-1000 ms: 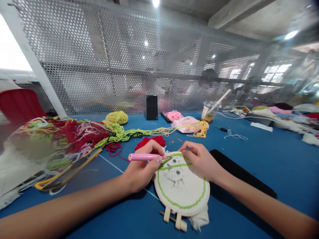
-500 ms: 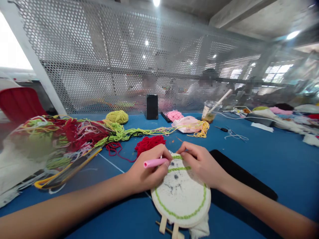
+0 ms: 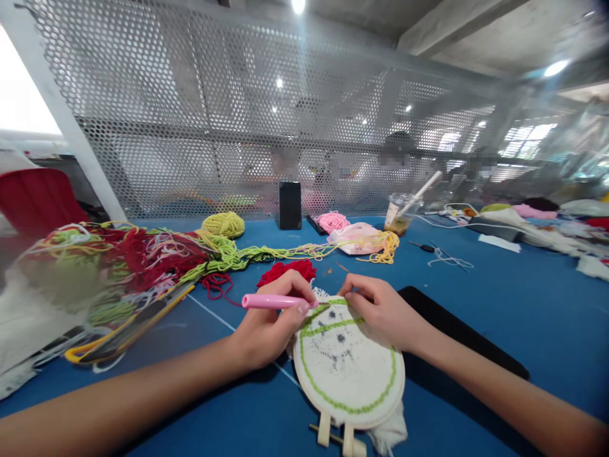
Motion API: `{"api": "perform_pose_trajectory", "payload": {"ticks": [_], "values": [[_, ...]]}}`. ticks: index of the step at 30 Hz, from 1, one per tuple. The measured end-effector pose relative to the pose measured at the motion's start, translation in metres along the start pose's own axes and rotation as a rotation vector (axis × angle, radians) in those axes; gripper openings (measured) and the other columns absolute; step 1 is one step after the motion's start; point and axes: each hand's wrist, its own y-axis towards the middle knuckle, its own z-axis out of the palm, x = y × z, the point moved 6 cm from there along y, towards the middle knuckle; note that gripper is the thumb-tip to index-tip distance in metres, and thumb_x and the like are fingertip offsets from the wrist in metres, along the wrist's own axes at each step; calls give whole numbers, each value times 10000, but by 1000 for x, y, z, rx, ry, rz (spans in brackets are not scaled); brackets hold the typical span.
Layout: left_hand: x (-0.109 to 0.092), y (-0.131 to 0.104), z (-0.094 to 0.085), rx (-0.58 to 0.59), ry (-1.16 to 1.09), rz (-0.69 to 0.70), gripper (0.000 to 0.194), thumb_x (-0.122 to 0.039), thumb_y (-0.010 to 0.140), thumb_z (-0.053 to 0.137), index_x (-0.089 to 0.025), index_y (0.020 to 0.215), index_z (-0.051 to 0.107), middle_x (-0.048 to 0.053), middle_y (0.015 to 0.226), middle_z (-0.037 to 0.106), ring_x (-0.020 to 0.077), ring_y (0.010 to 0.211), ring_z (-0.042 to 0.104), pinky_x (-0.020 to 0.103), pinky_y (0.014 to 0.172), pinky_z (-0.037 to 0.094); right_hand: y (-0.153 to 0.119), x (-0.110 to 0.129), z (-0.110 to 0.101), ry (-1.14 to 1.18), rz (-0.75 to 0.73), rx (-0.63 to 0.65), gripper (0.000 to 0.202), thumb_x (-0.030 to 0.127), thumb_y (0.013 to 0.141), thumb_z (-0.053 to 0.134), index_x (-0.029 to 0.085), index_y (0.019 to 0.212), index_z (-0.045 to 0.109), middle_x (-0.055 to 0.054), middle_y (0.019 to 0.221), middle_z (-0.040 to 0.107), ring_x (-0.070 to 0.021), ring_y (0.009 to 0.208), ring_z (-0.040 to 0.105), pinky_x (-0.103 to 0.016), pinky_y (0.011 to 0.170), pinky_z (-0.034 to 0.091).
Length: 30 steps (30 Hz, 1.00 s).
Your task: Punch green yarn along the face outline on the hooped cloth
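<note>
My left hand (image 3: 278, 324) is closed around a pink punch needle (image 3: 273, 301) held almost level, its thin metal tip at the upper left of the cloth. The cloth (image 3: 361, 374) is white, stretched in a round wooden embroidery hoop (image 3: 304, 393), with green stitched lines and dark drawn marks. My right hand (image 3: 385, 311) grips the hoop's upper right edge, fingers curled at the rim; the fingertips are partly hidden. The hoop's screw and wooden blocks (image 3: 349, 438) point toward me. Just behind my left hand lies a red yarn bundle (image 3: 288, 271).
Tangled yarn (image 3: 157, 254) covers the table's left side, beside a yellow-edged tool (image 3: 128, 324). Toward the back stand a phone (image 3: 290, 205) and a drink cup (image 3: 402, 212) with a straw. A black flat board (image 3: 466, 336) lies under my right arm. Perforated metal panel (image 3: 238, 114) rises behind.
The punch needle has tipped to nearly level and shifted left with my left hand, uncovering more green stitching. The hoop has shifted slightly right; my right hand stays at its edge.
</note>
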Motion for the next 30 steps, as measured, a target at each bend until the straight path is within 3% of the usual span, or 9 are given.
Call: {"api": "perform_pose_trajectory", "payload": {"ticks": [30], "values": [[-2,2,4,79,76,-39,119,-210,820,397,-158,806,504,20,756,536,123,662,487,238,569,377,-1,3,-1,28,-1,-18,150,143,777,382,179,671,481,44,534,410,-84,490,339,-215,459,246]]}}
